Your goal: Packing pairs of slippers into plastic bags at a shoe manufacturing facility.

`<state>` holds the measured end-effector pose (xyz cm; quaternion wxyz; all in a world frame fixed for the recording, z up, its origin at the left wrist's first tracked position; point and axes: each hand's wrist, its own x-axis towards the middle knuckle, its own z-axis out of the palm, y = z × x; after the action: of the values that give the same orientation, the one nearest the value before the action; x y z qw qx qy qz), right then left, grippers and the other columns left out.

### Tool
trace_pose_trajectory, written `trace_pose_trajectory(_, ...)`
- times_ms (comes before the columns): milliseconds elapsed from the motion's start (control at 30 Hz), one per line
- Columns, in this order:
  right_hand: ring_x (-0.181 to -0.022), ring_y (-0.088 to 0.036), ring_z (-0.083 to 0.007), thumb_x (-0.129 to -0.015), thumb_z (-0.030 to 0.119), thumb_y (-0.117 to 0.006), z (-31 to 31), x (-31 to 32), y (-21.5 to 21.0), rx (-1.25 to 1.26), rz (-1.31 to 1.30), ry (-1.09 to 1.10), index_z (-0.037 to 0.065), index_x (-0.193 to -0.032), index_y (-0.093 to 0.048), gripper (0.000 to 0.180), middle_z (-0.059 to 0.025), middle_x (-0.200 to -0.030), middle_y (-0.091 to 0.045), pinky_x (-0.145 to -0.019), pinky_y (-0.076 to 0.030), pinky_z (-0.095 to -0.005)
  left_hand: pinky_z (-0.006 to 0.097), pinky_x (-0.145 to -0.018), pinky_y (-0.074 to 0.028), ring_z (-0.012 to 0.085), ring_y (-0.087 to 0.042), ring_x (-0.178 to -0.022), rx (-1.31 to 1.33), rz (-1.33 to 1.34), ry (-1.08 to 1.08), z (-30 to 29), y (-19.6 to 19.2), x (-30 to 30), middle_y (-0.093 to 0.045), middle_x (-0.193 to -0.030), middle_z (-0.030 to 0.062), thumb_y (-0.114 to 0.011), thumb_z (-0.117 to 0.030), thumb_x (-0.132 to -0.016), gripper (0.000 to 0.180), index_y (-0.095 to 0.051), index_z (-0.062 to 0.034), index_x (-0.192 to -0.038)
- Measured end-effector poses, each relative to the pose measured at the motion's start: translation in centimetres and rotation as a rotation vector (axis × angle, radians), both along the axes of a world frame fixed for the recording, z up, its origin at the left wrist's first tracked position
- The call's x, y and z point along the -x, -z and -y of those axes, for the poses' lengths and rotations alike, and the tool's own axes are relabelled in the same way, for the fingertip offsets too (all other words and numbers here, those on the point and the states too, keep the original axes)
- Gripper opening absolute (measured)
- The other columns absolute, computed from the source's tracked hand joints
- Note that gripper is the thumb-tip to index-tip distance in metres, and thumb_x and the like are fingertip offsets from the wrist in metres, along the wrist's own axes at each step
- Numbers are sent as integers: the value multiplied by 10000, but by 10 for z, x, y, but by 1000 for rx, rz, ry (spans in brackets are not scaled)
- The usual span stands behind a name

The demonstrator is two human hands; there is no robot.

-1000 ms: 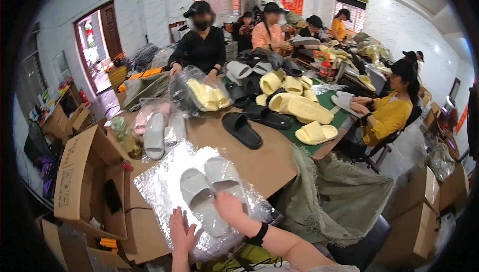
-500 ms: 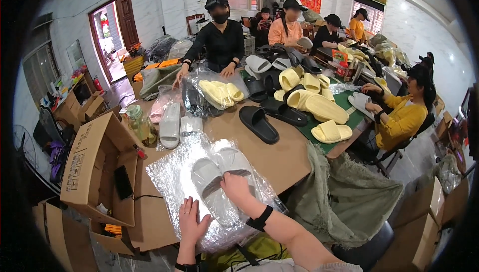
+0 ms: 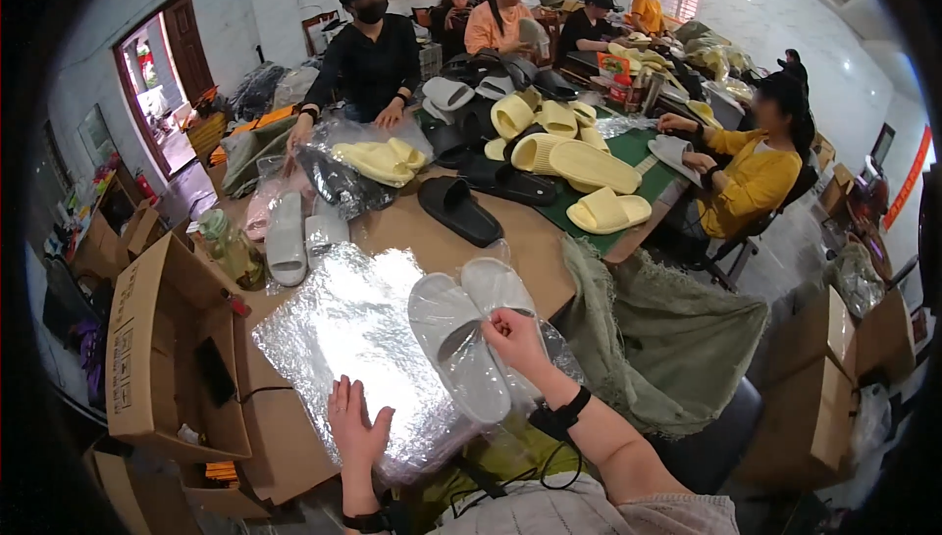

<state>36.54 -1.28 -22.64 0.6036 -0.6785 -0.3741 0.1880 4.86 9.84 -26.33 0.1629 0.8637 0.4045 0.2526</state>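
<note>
A pair of light grey slide slippers (image 3: 461, 374) in a clear plastic bag lies tilted over the right part of a stack of shiny clear bags (image 3: 329, 314). My right hand (image 3: 518, 343) pinches the bagged pair near the middle, between the two slippers. Fingers spread, my left hand (image 3: 357, 425) rests flat on the near part of the stack, left of the pair. Beyond the stack are a grey slipper (image 3: 286, 241) and a black slide (image 3: 459, 211).
On the left stands an open cardboard box (image 3: 167, 358) with a phone inside, beside a green bottle (image 3: 234, 253). Yellow, black and grey slippers (image 3: 594, 167) pile up at the far right. A green cloth sack (image 3: 667, 339) hangs by the table's right edge. Co-workers sit and stand around.
My right hand has drawn the bagged slippers to the right across the stack, baring its shiny middle. My left hand stays on the stack. The whole view has shifted.
</note>
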Motion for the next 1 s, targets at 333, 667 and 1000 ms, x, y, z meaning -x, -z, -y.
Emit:
trace_pose_trajectory(333,-882,-696,-365,-881,386,-720,-17,22,2,391,374,108,-32,-1070,-562,486,-214,-877,-680,-757,-543,-468,518,-1194,-236,408,-347,-1437,11,7,-15,3,1,3,-431,-1511,254,-776,-336,-760,716,-557,35,-1332)
trace_pose_trajectory(667,-711,-687,-391,-836,314,-711,-44,-8,28,394,595,230,9,-850,-637,314,-182,-746,-697,-691,-558,-471,510,-1193,-235,416,-355,-1429,24,21,6,1,-2,1,-434,-1506,260,-770,-391,-780,727,-562,34,-1332)
trace_pose_trajectory(1000,-677,-623,-116,-862,137,-655,32,-69,27,-145,-20,302,5,-952,-700,166,-66,-754,-693,-601,-488,-317,522,-1185,-237,418,-358,-1426,27,13,-8,2,0,0,-440,-1501,259,-766,-389,-781,721,-565,35,-1329)
